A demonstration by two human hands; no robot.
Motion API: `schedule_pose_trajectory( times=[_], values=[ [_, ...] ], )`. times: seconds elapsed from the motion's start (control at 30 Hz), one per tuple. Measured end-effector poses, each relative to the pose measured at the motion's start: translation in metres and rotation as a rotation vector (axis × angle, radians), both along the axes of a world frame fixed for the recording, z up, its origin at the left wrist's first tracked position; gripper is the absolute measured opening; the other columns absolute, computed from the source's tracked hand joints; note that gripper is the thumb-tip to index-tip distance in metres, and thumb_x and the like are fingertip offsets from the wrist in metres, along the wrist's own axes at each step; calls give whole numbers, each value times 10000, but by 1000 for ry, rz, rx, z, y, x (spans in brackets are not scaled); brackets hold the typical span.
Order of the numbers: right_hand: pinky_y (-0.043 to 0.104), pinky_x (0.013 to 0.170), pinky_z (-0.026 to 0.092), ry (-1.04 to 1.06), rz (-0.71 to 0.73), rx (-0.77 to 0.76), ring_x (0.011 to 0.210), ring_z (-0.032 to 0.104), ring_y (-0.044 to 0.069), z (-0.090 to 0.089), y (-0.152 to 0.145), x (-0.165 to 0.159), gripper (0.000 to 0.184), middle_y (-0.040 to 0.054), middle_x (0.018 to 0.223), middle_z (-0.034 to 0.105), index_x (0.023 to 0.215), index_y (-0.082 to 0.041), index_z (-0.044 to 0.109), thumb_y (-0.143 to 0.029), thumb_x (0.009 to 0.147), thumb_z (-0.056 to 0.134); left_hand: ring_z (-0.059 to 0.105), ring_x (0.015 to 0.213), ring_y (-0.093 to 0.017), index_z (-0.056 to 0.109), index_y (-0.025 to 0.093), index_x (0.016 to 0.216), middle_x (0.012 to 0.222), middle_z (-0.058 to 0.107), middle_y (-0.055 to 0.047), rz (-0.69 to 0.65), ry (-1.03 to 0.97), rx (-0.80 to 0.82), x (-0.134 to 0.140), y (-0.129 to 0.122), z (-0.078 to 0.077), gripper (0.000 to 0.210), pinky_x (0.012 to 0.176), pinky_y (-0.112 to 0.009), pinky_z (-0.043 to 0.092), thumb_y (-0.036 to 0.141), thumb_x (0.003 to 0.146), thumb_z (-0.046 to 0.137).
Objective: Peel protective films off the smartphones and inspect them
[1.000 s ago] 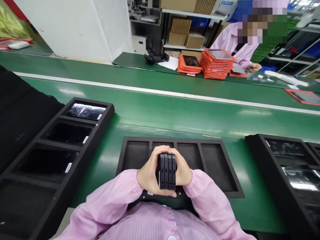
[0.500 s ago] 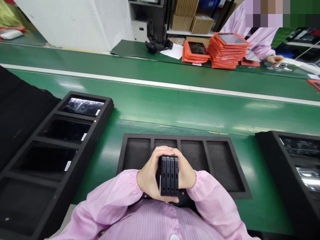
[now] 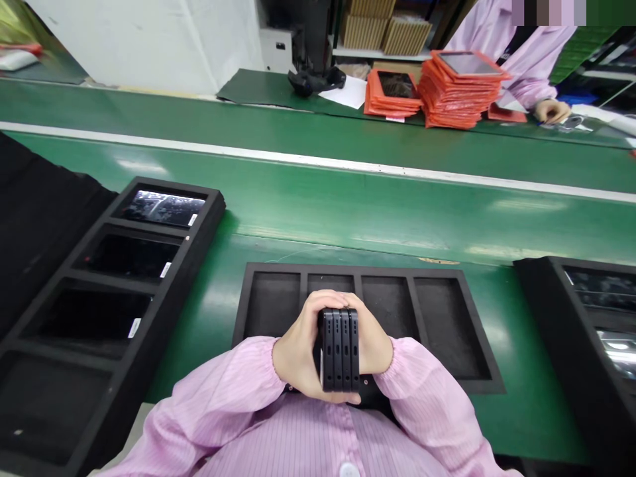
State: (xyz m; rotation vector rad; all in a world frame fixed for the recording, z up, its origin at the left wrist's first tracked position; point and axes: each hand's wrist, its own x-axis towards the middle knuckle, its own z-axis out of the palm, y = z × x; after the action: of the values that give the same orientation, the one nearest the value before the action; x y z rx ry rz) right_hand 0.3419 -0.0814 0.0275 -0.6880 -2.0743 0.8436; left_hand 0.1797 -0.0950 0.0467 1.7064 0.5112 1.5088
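Between my two hands, low in the middle of the view, stands a tight stack of several black phones point(image 3: 340, 351), on edge with their port ends facing me. My left hand point(image 3: 297, 351) wraps the stack's left side, its fingers over the far end and its thumb below. On the other side my right hand point(image 3: 372, 339) presses against the stack, its fingertips meeting the left hand's at the far end. Beneath and beyond the hands lies a black foam tray point(image 3: 450, 324); the compartments that show hold no phones, and my hands partly cover the middle ones.
At left, another black tray point(image 3: 161, 298) holds a lit phone point(image 3: 166, 207) and two dark ones. A third tray point(image 3: 556, 331) with phones point(image 3: 601, 288) stands right. Across the green bench are stacked orange-framed items point(image 3: 462, 93), a black strap-like object point(image 3: 317, 81) and a co-worker's hand point(image 3: 551, 111).
My hands keep the same hold on the phones. The view has shifted slightly. Across the bench, the co-worker's hand looks more curled than before.
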Motion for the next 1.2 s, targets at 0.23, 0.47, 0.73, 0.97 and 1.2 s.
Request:
schedule_pose_trajectory(
  times=[0.23,0.47,0.73,0.97,1.2],
  values=[
    [477,912,519,5,-11,-35,1066,593,300,1,-1,0,933,124,1207,544,1330,-236,350,-449,578,860,524,1085,-291,380,231,1319,1162,449,-111,-34,-7,-46,0,-2,2,962,956,-481,473,568,561,869],
    [475,918,518,16,-7,-49,1077,596,296,1,-1,-1,922,124,1208,554,1339,-233,366,-447,590,858,512,1089,-287,377,245,1312,1159,437,-102,-58,-9,-73,-1,-2,4,882,955,-485,463,508,608,838],
    [471,926,514,25,-1,-60,1075,592,287,1,-2,-1,865,120,1185,547,1321,-219,388,-379,598,835,502,1064,-279,396,249,1294,1141,432,-93,-73,-30,-98,-1,-4,2,871,947,-487,451,477,582,843],
    [461,911,513,37,4,-58,1059,595,285,1,-3,-1,832,113,1170,557,1288,-228,395,-379,594,829,511,1052,-281,398,250,1289,1138,435,-94,-80,-26,-87,-1,-4,2,877,936,-493,468,458,560,839],
    [439,899,515,42,-5,37,1041,595,273,1,-2,-2,834,115,1153,562,1304,-217,382,-428,619,808,526,1059,-283,401,233,1289,1137,440,-96,-77,-13,-36,-1,-4,4,897,939,-480,478,445,533,835]
  ],
)
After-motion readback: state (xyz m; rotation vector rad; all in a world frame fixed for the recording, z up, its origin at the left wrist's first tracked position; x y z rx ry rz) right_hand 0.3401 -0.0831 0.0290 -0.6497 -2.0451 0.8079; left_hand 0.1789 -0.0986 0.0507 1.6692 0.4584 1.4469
